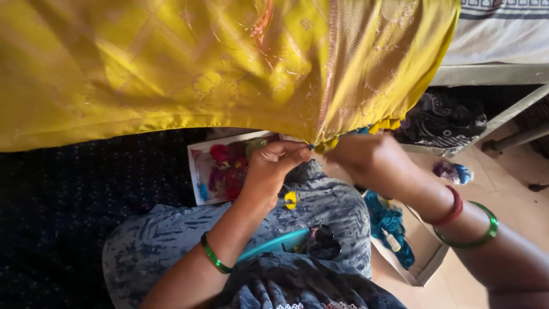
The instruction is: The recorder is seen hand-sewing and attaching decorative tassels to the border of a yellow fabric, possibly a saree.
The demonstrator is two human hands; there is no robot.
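Note:
A large yellow silk cloth (171, 63) with a woven gold border hangs across the top of the view. My left hand (274, 163) pinches its lower edge with the fingertips, where small yellow and blue tassels (380, 127) hang. My right hand (366, 157) grips the same edge just to the right, partly under the cloth. Both wrists wear green bangles, and the right also carries a red one.
On my patterned grey lap lie a teal comb (274, 245), dark scissors (323, 243) and a yellow thread bit (291, 199). A white box of coloured threads (220, 171) sits ahead, a box with teal thread (394, 229) at right. A metal bed frame (492, 74) stands behind.

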